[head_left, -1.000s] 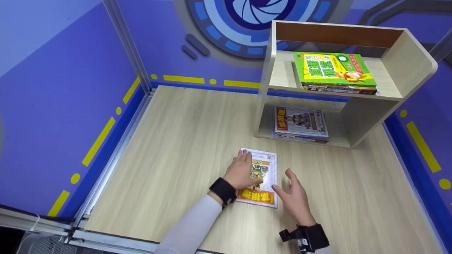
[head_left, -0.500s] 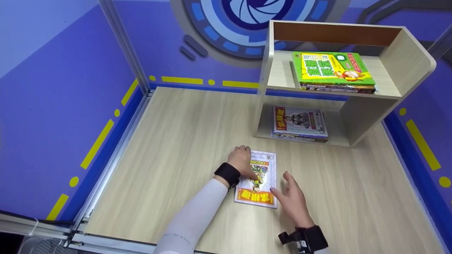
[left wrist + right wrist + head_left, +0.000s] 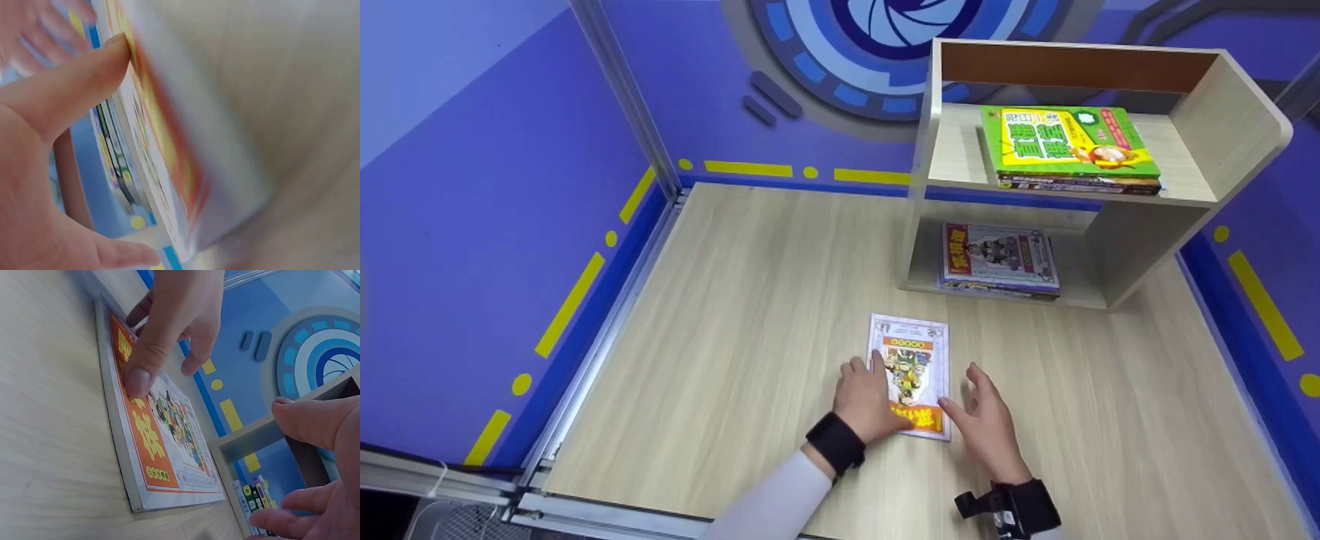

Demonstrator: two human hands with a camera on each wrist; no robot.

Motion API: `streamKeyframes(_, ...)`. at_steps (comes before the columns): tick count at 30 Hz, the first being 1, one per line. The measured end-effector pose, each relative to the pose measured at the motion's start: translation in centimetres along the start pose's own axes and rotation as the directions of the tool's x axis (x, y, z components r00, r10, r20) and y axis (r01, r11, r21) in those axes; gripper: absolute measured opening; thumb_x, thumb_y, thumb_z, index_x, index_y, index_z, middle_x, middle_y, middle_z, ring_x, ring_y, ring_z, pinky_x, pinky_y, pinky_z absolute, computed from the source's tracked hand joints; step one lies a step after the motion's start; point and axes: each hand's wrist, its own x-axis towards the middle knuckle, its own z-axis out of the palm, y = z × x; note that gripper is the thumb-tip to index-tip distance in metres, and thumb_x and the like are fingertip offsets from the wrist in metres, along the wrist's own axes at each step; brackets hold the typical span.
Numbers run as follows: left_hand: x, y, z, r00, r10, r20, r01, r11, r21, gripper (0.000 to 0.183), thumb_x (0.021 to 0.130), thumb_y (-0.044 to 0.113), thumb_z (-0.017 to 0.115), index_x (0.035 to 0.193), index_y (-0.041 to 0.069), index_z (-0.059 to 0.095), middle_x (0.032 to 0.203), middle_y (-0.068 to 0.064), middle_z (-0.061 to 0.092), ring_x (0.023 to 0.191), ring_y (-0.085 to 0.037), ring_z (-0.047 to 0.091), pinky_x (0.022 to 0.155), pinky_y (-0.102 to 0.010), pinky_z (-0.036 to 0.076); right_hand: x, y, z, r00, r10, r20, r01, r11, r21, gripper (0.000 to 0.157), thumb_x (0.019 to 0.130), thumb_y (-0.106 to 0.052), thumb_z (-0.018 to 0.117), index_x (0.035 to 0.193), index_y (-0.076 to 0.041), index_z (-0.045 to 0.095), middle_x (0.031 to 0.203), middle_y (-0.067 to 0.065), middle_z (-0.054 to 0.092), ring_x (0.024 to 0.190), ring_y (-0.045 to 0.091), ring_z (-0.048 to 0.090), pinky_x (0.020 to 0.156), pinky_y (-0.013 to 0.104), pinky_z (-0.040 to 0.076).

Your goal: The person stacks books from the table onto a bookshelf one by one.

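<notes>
A white-bordered book (image 3: 926,379) with an orange title band and cartoon figures lies flat on the wooden table. My left hand (image 3: 864,397) spans the book's left side with fingers extended. Its thumb touches the orange band near the lower edge, as the right wrist view of the left thumb (image 3: 143,374) also shows. Close by the book's right edge is my right hand (image 3: 988,427), fingers spread and nothing held. Its thumb points at that edge; contact is unclear. In the left wrist view the book (image 3: 163,152) is partly blurred.
A two-tier wooden shelf (image 3: 1192,255) stands behind, to the right. Green-covered books (image 3: 1072,146) are stacked on its upper tier. Another book stack (image 3: 997,255) lies on the lower tier. Purple walls enclose the table (image 3: 720,330) at the back and sides.
My left hand moved up to the book's upper left, then came back down toward its lower left. My right hand and the book have stayed nearly in place.
</notes>
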Motion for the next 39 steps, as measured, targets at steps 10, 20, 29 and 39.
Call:
streamKeyframes(10, -1.4, 0.3, 1.0, 0.997, -0.069, 0.023, 0.073, 0.957, -0.280, 0.125, 0.040, 0.056, 0.090, 0.138, 0.003, 0.034, 0.098, -0.015, 0.050, 0.075, -0.020, 0.052, 0.068, -0.031, 0.051, 0.0, 0.0, 0.2, 0.999, 0.038, 0.016, -0.038, 0.999, 0.005, 0.088, 0.085, -0.036, 0.068, 0.152, -0.020, 0.014, 0.158, 0.009, 0.022, 0.145, 0.030, 0.024, 0.113, 0.041, 0.035)
streamKeyframes(20, -0.2, -1.1, 0.2, 0.989, -0.113, 0.097, 0.141, 0.922, -0.360, 0.102, 0.047, 0.039, 0.092, 0.125, -0.002, 0.041, 0.095, -0.010, 0.060, 0.079, -0.019, 0.055, 0.076, -0.032, 0.051, 0.3, 0.0, 1.6, 0.999, 0.004, 0.048, -0.004, 1.000, 0.001, 0.082, 0.087, -0.024, 0.068, 0.151, -0.012, 0.018, 0.154, 0.016, 0.030, 0.140, 0.033, 0.035, 0.111, 0.044, 0.038)
streamKeyframes(29, 0.0, -0.9, 0.1, 0.983, -0.149, 0.110, 0.182, 0.881, -0.436, 0.083, 0.059, 0.061, 0.079, 0.108, 0.000, 0.050, 0.084, -0.005, 0.055, 0.072, -0.017, 0.052, 0.061, -0.027, 0.045, 0.5, -0.4, 1.7, 1.000, 0.000, 0.023, 0.002, 0.995, -0.095, 0.083, 0.085, -0.025, 0.070, 0.150, -0.011, 0.020, 0.149, 0.017, 0.036, 0.135, 0.035, 0.042, 0.106, 0.042, 0.043)
streamKeyframes(39, 0.1, -0.4, 1.0, 0.976, -0.216, 0.032, 0.202, 0.836, -0.509, 0.067, 0.073, 0.052, 0.074, 0.109, 0.004, 0.043, 0.082, -0.007, 0.057, 0.072, -0.017, 0.055, 0.062, -0.029, 0.047, 0.3, -0.8, 2.0, 0.999, 0.028, 0.028, -0.026, 0.997, -0.074, 0.083, 0.085, -0.026, 0.070, 0.150, -0.011, 0.021, 0.147, 0.017, 0.039, 0.132, 0.035, 0.045, 0.104, 0.042, 0.046)
